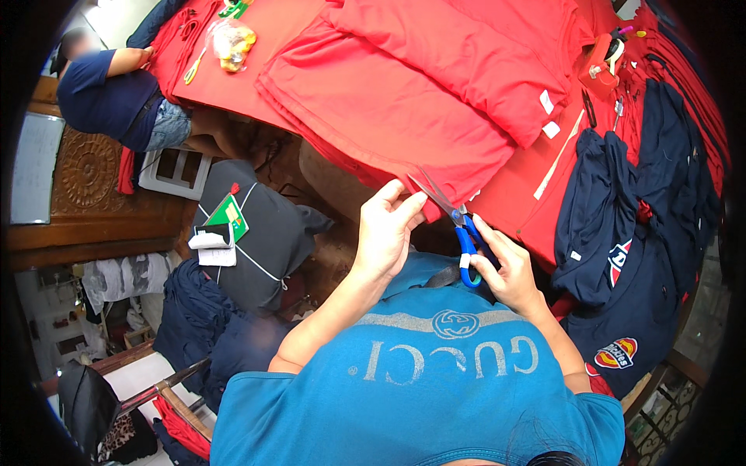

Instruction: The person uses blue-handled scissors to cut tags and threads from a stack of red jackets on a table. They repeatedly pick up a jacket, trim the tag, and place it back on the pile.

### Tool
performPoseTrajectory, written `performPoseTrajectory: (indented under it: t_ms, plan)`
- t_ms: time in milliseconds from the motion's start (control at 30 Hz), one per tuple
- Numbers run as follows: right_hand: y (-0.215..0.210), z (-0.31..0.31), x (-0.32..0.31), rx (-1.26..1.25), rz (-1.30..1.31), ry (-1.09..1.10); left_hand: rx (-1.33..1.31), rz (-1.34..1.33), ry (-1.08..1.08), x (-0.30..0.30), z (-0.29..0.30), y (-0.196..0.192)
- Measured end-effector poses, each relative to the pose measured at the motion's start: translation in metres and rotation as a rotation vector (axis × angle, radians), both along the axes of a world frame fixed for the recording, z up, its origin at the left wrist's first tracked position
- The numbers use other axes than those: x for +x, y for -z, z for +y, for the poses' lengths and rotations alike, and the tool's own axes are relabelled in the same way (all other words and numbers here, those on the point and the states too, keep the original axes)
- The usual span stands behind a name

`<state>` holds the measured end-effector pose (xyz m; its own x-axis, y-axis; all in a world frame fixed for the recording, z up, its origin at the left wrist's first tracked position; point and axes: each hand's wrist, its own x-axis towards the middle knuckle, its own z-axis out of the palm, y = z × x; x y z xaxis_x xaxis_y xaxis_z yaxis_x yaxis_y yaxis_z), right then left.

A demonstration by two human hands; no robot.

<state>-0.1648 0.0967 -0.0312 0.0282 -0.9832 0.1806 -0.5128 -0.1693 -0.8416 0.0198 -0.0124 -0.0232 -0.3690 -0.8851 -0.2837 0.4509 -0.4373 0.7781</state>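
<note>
A pair of blue-handled scissors (468, 247) is in my right hand (509, 272), with thumb and fingers in the handle loops. The slim blades point away to the upper left, slightly parted, over the near edge of a red cloth garment (396, 116). My left hand (386, 233) is closed in a pinch at that edge, just left of the blades. Whether a thread is also between its fingertips is too small to tell. The red garment lies folded in layers on the red-covered table (233, 89).
Dark navy garments (594, 210) with patches hang over the table's right side. A red tape dispenser (602, 66) stands at the far right, and small yellow scissors (194, 68) lie far left beside a plastic bag (231, 45). A dark wrapped bundle (260, 225) stands left. A person (116, 93) is at the table's far left.
</note>
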Motion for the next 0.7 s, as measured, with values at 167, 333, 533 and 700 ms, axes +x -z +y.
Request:
performPoseTrajectory:
  t_ms: [167,333,533,700]
  plan:
    - [-0.001,0.006,0.000,0.220,-0.266,0.025,-0.007,-0.006,-0.041,0.000,0.000,0.001]
    - [-0.006,0.002,-0.004,0.159,-0.139,-0.036,-0.070,-0.078,-0.029,0.002,0.001,0.000]
    - [-0.004,-0.006,-0.002,0.167,-0.194,-0.010,-0.069,-0.077,-0.064,-0.004,0.006,-0.013]
    - [0.007,-0.004,-0.009,0.304,-0.296,-0.018,-0.065,-0.036,-0.082,0.004,0.000,0.006]
